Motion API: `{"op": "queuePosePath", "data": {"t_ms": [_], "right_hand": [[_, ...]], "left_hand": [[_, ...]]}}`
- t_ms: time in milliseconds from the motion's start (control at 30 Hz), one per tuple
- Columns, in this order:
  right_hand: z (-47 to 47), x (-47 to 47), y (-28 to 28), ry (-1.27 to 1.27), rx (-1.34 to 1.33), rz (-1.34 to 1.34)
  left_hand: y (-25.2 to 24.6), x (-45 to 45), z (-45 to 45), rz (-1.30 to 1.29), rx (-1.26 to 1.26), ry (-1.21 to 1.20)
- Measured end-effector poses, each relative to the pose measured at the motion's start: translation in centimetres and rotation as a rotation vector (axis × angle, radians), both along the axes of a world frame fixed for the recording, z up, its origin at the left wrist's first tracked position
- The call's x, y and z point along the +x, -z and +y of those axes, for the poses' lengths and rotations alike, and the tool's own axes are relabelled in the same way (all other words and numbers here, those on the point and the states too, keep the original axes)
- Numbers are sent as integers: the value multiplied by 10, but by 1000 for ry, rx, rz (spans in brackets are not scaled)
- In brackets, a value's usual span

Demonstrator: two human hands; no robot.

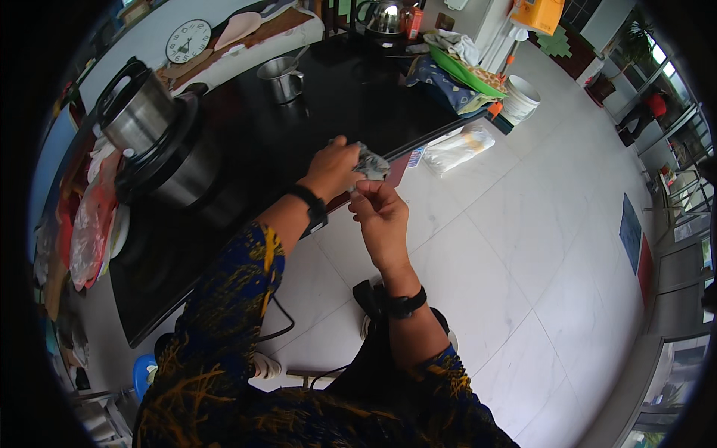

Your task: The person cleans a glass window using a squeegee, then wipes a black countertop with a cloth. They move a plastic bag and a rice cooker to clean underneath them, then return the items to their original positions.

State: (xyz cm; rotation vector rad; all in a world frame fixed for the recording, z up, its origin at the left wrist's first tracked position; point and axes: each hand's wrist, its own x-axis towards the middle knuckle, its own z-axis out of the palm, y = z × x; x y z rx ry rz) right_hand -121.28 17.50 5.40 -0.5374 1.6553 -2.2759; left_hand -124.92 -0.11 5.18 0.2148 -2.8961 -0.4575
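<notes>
My left hand (334,167) is over the front edge of a glossy black table (353,95), gripping a crumpled grey patterned cloth (374,164). Part of the cloth is hidden behind its fingers. Just below the cloth, my right hand (385,221) has its thumb and index finger pinched together near the left hand. Whether anything thin is between those fingertips is too small to tell. Both wrists wear black bands. Farther back on the tabletop stands a stainless steel mug (280,81) with a utensil handle leaning out of it.
At the left are a large steel cooker (182,168) and a steel pot (137,109) on top. A green tray (462,73) rests on blue patterned cloth (437,84) at the right end. A white bucket (521,98) stands beyond. A person (644,112) is far off right.
</notes>
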Motion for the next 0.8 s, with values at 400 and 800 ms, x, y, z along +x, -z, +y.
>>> {"op": "queuePosePath", "data": {"t_ms": [400, 800], "right_hand": [[25, -52, 9, 243, -90, -237], [21, -39, 10, 123, -134, -322]], "left_hand": [[15, -50, 15, 203, 12, 185], [24, 302, -84, 259, -54, -265]]}}
